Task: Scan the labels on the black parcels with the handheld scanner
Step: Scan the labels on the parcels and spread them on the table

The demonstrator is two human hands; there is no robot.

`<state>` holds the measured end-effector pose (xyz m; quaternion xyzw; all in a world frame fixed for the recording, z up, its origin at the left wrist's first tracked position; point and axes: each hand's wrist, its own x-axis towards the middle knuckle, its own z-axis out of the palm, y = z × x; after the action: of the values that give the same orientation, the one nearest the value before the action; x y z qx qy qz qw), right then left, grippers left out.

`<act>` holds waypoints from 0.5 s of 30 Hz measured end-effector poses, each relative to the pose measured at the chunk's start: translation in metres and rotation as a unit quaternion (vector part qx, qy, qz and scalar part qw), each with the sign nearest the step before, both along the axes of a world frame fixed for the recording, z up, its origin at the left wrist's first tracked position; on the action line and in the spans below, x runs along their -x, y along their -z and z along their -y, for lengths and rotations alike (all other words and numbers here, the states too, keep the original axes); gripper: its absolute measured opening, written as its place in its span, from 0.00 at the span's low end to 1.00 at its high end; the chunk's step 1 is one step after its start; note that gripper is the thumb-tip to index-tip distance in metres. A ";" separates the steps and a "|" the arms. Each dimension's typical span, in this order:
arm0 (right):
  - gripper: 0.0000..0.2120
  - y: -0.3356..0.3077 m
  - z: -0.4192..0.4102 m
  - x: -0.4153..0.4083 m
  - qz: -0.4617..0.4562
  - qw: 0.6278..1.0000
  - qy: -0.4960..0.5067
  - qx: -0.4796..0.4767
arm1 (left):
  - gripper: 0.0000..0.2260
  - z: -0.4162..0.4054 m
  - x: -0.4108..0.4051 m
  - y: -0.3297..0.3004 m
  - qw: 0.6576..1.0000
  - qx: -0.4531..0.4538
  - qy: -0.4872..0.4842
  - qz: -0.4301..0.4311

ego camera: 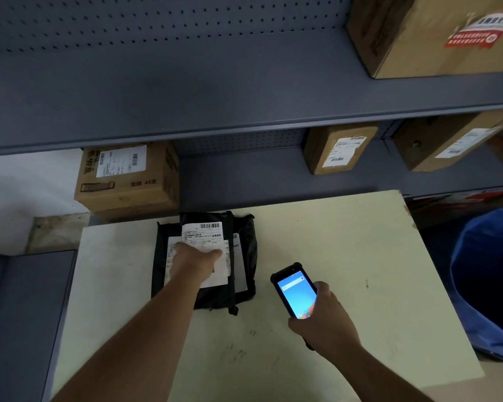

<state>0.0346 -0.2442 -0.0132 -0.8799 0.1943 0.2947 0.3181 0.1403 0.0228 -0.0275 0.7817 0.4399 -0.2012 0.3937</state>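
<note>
The left hand (193,264) lies flat, fingers loose, on the top label (204,242) of the stacked black parcels (244,256) on the pale table (346,242), likely to steady it. To the right, the right hand (325,317) grips the handheld scanner (295,291), screen up, beside the stack and seemingly ready to aim.

Four cardboard boxes (128,178), one scanner (295,291), two hands (193,264).
</note>
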 end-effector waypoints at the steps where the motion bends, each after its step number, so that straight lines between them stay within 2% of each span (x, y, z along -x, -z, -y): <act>1: 0.35 0.000 0.001 0.000 0.001 1.000 0.000 0.001 | 0.39 0.002 0.000 0.000 1.000 -0.009 0.001 -0.001; 9: 0.34 -0.003 0.007 0.000 0.009 1.000 0.000 -0.001 | 0.35 0.034 0.004 -0.015 0.989 -0.127 0.068 0.015; 12: 0.34 -0.005 0.012 0.001 0.012 1.000 0.001 0.001 | 0.33 0.042 0.005 -0.015 0.991 -0.109 0.072 0.037; 15: 0.35 -0.008 0.017 0.002 0.007 1.000 0.004 -0.002 | 0.36 0.042 0.002 -0.014 0.990 -0.112 0.084 0.016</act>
<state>0.0328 -0.2616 -0.0056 -0.8806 0.1949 0.2878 0.3221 0.1388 -0.0191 -0.0139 0.8584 0.3855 -0.1703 0.2925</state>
